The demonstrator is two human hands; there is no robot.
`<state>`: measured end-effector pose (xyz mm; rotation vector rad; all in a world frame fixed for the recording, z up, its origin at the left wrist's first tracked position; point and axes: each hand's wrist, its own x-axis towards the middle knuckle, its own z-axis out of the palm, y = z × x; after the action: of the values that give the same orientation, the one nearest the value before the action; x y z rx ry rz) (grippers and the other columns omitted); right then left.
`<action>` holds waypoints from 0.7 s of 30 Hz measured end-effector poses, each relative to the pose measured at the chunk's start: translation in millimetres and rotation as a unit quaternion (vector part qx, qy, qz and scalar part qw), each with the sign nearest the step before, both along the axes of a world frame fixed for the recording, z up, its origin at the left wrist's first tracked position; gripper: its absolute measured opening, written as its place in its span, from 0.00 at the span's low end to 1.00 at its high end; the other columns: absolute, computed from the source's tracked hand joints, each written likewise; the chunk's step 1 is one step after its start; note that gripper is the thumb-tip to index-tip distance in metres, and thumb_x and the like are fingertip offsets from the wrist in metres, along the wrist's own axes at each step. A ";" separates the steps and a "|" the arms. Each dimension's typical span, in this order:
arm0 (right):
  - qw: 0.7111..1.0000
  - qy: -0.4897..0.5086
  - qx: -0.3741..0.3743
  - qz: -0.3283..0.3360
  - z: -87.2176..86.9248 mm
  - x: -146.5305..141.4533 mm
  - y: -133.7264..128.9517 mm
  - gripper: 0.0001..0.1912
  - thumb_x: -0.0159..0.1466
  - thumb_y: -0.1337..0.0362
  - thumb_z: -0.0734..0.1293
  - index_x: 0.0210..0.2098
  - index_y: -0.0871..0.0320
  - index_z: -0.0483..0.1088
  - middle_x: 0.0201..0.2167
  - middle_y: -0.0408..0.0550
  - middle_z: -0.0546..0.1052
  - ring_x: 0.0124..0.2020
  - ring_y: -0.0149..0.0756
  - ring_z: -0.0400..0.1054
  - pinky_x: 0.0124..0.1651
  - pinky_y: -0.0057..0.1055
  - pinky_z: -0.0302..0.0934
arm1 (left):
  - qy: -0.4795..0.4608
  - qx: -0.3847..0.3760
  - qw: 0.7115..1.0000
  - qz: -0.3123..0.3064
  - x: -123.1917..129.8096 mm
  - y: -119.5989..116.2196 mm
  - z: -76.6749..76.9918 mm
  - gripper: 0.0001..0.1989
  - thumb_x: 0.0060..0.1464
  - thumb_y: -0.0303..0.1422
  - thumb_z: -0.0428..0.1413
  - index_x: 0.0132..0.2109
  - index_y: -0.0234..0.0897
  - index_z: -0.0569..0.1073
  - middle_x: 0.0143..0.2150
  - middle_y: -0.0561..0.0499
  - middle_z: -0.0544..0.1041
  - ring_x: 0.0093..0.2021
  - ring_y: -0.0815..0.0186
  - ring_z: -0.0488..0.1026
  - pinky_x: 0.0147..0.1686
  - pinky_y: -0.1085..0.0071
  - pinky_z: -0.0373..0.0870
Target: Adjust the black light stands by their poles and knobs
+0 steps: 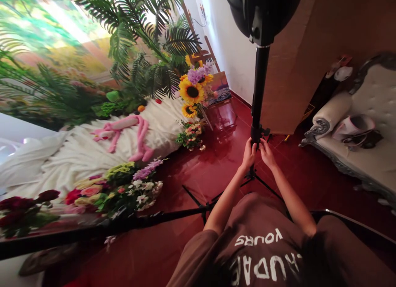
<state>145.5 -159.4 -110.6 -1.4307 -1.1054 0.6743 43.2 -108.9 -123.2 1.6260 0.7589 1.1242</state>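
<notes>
A black light stand [259,84] rises in front of me, with a dark lamp head [262,14] at the top edge of the view. My left hand [248,155] is closed around the pole from the left, just below its collar and knob [257,133]. From the right, my right hand [266,153] closes on the same part of the pole, near the knob. Some of the fingers are hidden behind the pole. Below my hands, the stand's legs [253,173] spread over the red floor.
A second black stand [173,214] lies across the lower left. Beyond it are flower bunches [117,188] and a white-draped bed [74,150] with a pink plush toy [139,134]. Sunflowers [192,92] stand farther back. A tufted sofa [368,93] is at the right, beside a tall brown panel [287,80].
</notes>
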 end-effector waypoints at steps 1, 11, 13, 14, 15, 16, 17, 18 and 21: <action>1.000 -0.009 0.001 -0.001 0.9 0.9 0.1 0.30 0.67 0.42 0.55 0.60 0.53 0.62 0.59 0.55 0.70 0.60 0.44 0.66 0.63 0.45 0.60 | 0.002 -0.001 1.000 0.000 0.6 0.8 -1.5 0.24 0.65 0.48 0.44 0.60 0.38 0.62 0.60 0.40 0.69 0.60 0.59 0.67 0.61 0.59 0.62; 0.999 -0.032 -0.042 -0.011 2.7 40.6 6.1 0.23 0.68 0.48 0.57 0.55 0.54 0.66 0.49 0.56 0.76 0.46 0.43 0.73 0.53 0.45 0.68 | 0.017 -0.024 0.998 0.047 11.6 -0.8 -5.0 0.21 0.64 0.45 0.45 0.57 0.39 0.62 0.49 0.42 0.75 0.49 0.61 0.73 0.52 0.61 0.68; 0.997 0.006 -0.068 0.021 3.3 50.3 14.3 0.22 0.66 0.49 0.59 0.52 0.55 0.68 0.48 0.55 0.76 0.45 0.42 0.73 0.50 0.44 0.69 | 0.020 -0.020 0.998 0.057 12.3 -1.6 -4.9 0.20 0.64 0.45 0.46 0.56 0.39 0.63 0.48 0.42 0.75 0.47 0.62 0.74 0.51 0.62 0.69; 0.995 0.022 -0.081 0.049 4.6 55.6 18.7 0.21 0.65 0.50 0.61 0.51 0.55 0.68 0.47 0.54 0.76 0.44 0.41 0.73 0.50 0.43 0.69 | 0.020 -0.019 0.998 0.061 12.6 -1.7 -4.9 0.19 0.64 0.45 0.46 0.56 0.39 0.64 0.47 0.42 0.75 0.46 0.62 0.74 0.50 0.62 0.69; 0.992 0.036 -0.094 0.080 6.7 61.3 22.8 0.20 0.64 0.51 0.63 0.50 0.56 0.69 0.46 0.53 0.76 0.44 0.40 0.73 0.50 0.42 0.69 | 0.020 -0.017 0.998 0.063 13.0 -1.8 -5.1 0.19 0.64 0.45 0.46 0.56 0.40 0.64 0.47 0.43 0.76 0.46 0.62 0.74 0.50 0.62 0.69; 0.987 0.049 -0.106 0.113 9.5 67.2 26.7 0.20 0.63 0.52 0.64 0.49 0.56 0.69 0.45 0.52 0.77 0.44 0.39 0.73 0.50 0.41 0.69 | 0.019 -0.016 0.998 0.064 13.3 -1.7 -5.3 0.19 0.64 0.45 0.46 0.56 0.40 0.64 0.47 0.43 0.76 0.45 0.62 0.74 0.49 0.62 0.70; 0.981 0.062 -0.115 0.146 12.7 73.3 30.2 0.20 0.61 0.52 0.66 0.49 0.56 0.70 0.44 0.51 0.77 0.43 0.38 0.73 0.50 0.40 0.69 | 0.018 -0.016 0.998 0.063 13.7 -1.7 -5.6 0.19 0.64 0.45 0.46 0.56 0.40 0.64 0.47 0.43 0.76 0.45 0.62 0.74 0.49 0.62 0.70; 0.973 0.074 -0.124 0.179 16.2 79.5 33.4 0.20 0.60 0.53 0.68 0.49 0.56 0.70 0.44 0.50 0.77 0.43 0.38 0.73 0.50 0.39 0.69 | 0.017 -0.016 0.998 0.063 14.0 -1.6 -6.0 0.19 0.64 0.45 0.46 0.56 0.40 0.64 0.47 0.43 0.76 0.45 0.62 0.74 0.49 0.62 0.70; 0.951 0.089 -0.141 0.261 26.3 95.7 41.8 0.22 0.54 0.54 0.73 0.45 0.57 0.72 0.42 0.49 0.78 0.44 0.37 0.72 0.51 0.40 0.68 | 0.018 -0.014 0.998 0.066 14.4 -1.2 -7.1 0.20 0.64 0.45 0.46 0.57 0.40 0.63 0.47 0.44 0.76 0.45 0.63 0.74 0.49 0.63 0.70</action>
<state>241.3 -117.6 -84.4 -1.2812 -1.2903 1.3580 57.6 -110.1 -130.3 1.5943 0.9120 1.1746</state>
